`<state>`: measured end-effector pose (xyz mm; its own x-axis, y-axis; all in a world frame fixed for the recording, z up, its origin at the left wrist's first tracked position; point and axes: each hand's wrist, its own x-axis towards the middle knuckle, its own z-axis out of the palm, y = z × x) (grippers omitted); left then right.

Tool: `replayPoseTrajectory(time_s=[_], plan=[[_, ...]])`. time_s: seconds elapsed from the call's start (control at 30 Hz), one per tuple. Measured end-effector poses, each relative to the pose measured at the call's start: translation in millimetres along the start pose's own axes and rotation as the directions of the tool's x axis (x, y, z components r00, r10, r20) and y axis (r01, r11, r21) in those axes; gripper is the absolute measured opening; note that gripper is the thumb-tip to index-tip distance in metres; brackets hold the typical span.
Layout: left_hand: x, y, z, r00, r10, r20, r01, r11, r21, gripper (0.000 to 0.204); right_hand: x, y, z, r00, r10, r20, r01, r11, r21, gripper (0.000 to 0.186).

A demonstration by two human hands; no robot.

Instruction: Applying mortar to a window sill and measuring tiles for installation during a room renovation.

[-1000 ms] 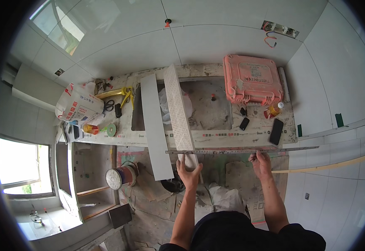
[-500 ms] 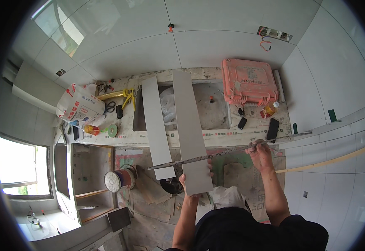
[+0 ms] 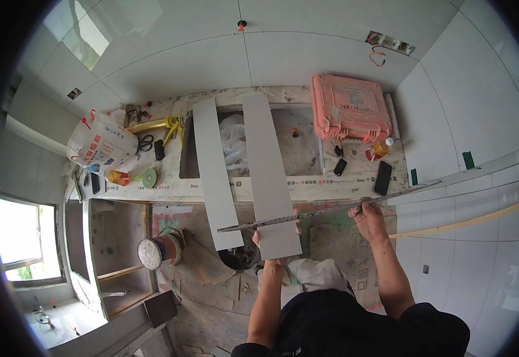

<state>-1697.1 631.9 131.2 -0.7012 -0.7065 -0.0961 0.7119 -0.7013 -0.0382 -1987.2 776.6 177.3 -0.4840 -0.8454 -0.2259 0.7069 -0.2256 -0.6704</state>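
My left hand (image 3: 275, 262) is closed around the near end of a long pale grey tile strip (image 3: 270, 160), its thumb on the left edge and fingertips showing at the right edge; the palm is hidden underneath. Far across, this strip rests on the worktop. A long, thin, dark bar (image 3: 325, 212), spotted with pale residue, crosses over the tile near that end. Towards the bar's right part, my right hand (image 3: 369, 219) pinches it between thumb and fingers. Left of the held tile, a second, narrower tile strip (image 3: 216, 172) lies over the opening in the worktop.
A dusty pink hard case (image 3: 353, 108), a drink bottle (image 3: 380, 149) and a dark phone (image 3: 383, 178) occupy the worktop's right. To the left are a white printed bag (image 3: 102, 143), a yellow caulking gun (image 3: 173, 128) and scissors (image 3: 146, 143). Below stands a bucket (image 3: 159, 252).
The view has shifted slightly. My left hand and the tile's near end have moved a little away from me, and less tile shows on the near side of the bar. Both grips stay.
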Motion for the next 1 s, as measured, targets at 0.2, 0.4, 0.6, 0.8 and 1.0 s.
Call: replayPoseTrajectory(time_s=[0.2,0.4,0.6,0.8,1.0], plan=[[-13.8,4.8,-53.3,0.965,-0.035,-0.260,0.032,0.999,-0.016,0.084,-7.1,11.0,-34.3,0.992,0.032,-0.121,-0.041,0.997,-0.073,0.009],[-35.6,52.5,-154.7,0.798,-0.155,-0.583,0.413,0.845,0.341,0.072,-5.8,28.5,-87.5,0.938,0.140,-0.318,-0.206,0.961,-0.183,0.017],[-30.9,61.1,-164.6,0.685,-0.063,-0.725,0.526,0.731,0.434,0.076,-1.3,48.1,-152.0,0.883,0.229,-0.410,-0.358,0.894,-0.271,0.020],[-32.1,65.2,-155.9,0.753,-0.010,-0.658,0.347,0.856,0.384,0.060,9.0,47.9,-184.8,0.864,0.246,-0.439,-0.408,0.852,-0.327,0.028],[-48.3,66.2,-162.3,0.737,-0.016,-0.676,0.363,0.852,0.376,0.041,26.9,54.4,-190.5,0.874,0.266,-0.408,-0.414,0.846,-0.336,0.029]])
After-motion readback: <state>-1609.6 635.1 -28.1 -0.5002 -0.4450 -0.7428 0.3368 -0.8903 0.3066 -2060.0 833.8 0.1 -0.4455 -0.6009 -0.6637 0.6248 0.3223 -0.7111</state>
